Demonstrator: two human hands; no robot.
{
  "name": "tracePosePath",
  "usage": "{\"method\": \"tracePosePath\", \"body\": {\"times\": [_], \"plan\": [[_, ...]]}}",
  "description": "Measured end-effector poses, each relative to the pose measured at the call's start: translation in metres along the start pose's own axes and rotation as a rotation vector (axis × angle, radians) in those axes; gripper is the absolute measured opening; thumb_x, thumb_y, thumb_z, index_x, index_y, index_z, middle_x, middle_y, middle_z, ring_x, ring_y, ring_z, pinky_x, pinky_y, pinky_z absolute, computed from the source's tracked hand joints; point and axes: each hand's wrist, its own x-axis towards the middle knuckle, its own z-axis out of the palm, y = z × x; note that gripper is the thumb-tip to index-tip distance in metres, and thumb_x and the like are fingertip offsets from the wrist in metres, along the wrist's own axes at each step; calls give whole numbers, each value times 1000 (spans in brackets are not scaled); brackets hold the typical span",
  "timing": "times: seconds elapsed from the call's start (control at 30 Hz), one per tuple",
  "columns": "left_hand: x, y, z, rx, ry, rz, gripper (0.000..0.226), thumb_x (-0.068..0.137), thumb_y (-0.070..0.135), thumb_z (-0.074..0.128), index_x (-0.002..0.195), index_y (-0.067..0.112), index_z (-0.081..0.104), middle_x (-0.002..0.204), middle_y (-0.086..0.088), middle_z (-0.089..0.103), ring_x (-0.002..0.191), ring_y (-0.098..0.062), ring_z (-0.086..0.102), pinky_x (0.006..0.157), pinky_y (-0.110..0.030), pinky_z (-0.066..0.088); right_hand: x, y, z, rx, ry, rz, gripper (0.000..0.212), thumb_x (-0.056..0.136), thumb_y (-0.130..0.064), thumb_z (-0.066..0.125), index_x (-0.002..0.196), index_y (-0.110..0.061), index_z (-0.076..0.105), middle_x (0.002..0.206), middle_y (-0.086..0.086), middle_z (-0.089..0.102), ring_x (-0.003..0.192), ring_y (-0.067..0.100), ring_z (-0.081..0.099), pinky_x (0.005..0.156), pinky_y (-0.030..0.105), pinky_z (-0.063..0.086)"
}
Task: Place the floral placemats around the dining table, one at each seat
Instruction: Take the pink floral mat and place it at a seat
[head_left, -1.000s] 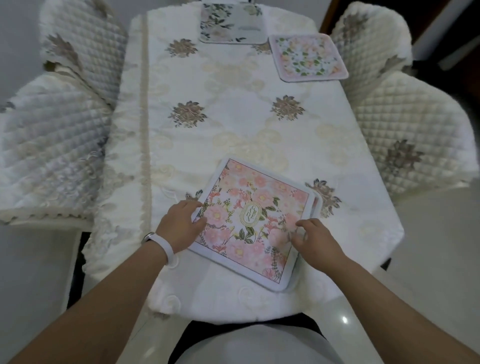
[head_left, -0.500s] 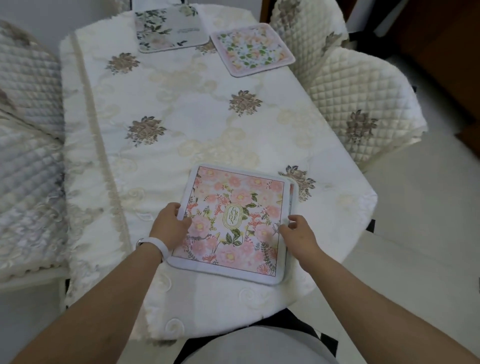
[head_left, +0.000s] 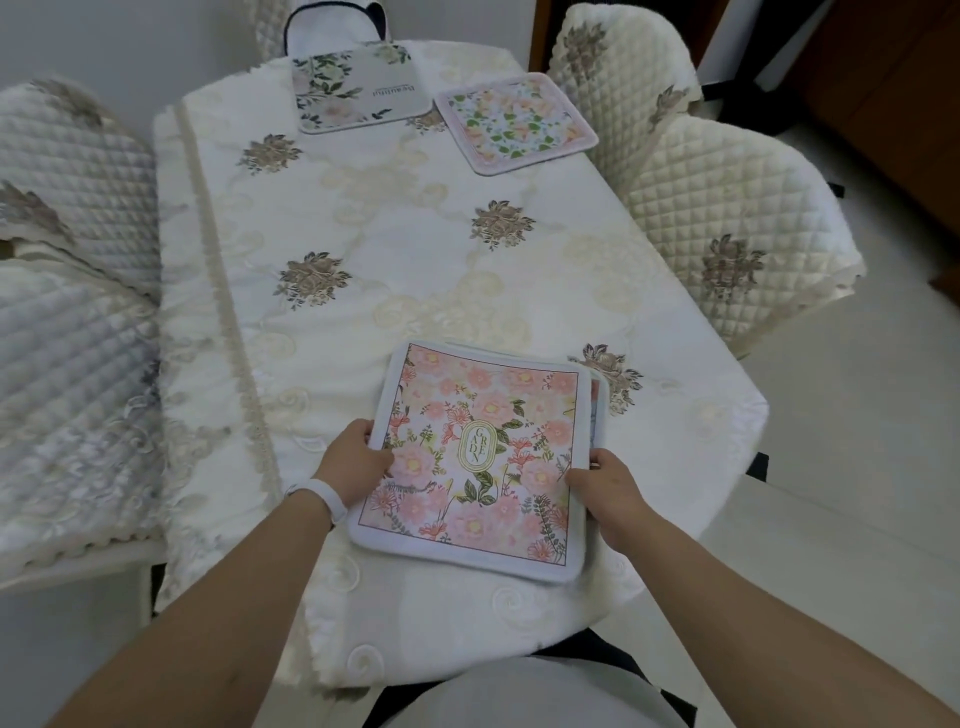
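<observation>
Head cam, only one view here. The pink placemat (head_left: 480, 460) with the "GARDEN" oval in the middle sits at the near end of the dining table (head_left: 415, 270), close to the front edge. There's at least one more mat tucked under it, since a sliver of another edge peeks out along its right side.

Left hand (head_left: 358, 460) is pinching the mat's left edge, thumb on top and fingers curled underneath, with a white wristband (head_left: 324, 499) on that wrist. Right hand (head_left: 605, 486) is clamped on the right edge the same way, thumb over the printed face. So both hands are closed on that mat.

At the far end, a grey-green leafy placemat (head_left: 358, 91) lies in front of the head chair (head_left: 337, 21), and a pale pink one with green leaves (head_left: 514, 122) sits just beside it, by the far right corner, turned at an angle. The two are nearly touching.

Quilted cream chair covers (head_left: 727, 218) flank the table on the right, and more on the left (head_left: 72, 332). The tablecloth is cream with brown flower embroidery.
</observation>
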Motion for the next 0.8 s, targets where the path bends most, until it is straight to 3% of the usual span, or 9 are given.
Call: {"method": "tracePosePath", "body": {"times": [0.13, 0.27, 0.4, 0.73, 0.8], "plan": [[-14, -5, -4, -61, 58, 15, 26, 86, 8, 59, 112, 11, 56, 92, -6, 68, 71, -20, 65, 60, -30, 49, -5, -8, 2, -13, -3, -74, 30, 86, 1, 52, 112, -13, 58, 102, 6, 64, 91, 24, 64, 75, 37, 55], [-39, -14, -12, -187, 172, -8, 23, 86, 9, 62, 108, 13, 57, 92, -8, 69, 77, -26, 69, 75, -46, 57, -8, -27, 5, -63, -58, -193, 30, 86, 1, 51, 109, -17, 58, 102, 4, 67, 88, 19, 66, 70, 34, 54], [-71, -19, -28, -326, 290, -23, 21, 87, 6, 62, 107, 10, 57, 92, -11, 70, 73, -27, 69, 70, -48, 58, -14, -49, 15, -98, -167, -280, 27, 89, -1, 52, 111, -15, 56, 102, 3, 67, 84, 16, 66, 60, 27, 50], [-151, -60, -51, -609, 559, -124, 19, 87, 1, 62, 99, 15, 58, 97, -13, 72, 83, -34, 71, 77, -55, 57, -38, -79, 71, -229, -443, -446, 29, 88, -7, 60, 112, -23, 55, 101, -1, 66, 86, 22, 68, 74, 40, 58], [-167, -68, -53, -667, 612, -145, 17, 87, -1, 61, 95, 15, 58, 96, -14, 71, 81, -35, 70, 72, -48, 57, -46, -78, 83, -266, -494, -474, 29, 89, -8, 61, 114, -22, 53, 101, -1, 65, 87, 22, 67, 77, 41, 58]]}}
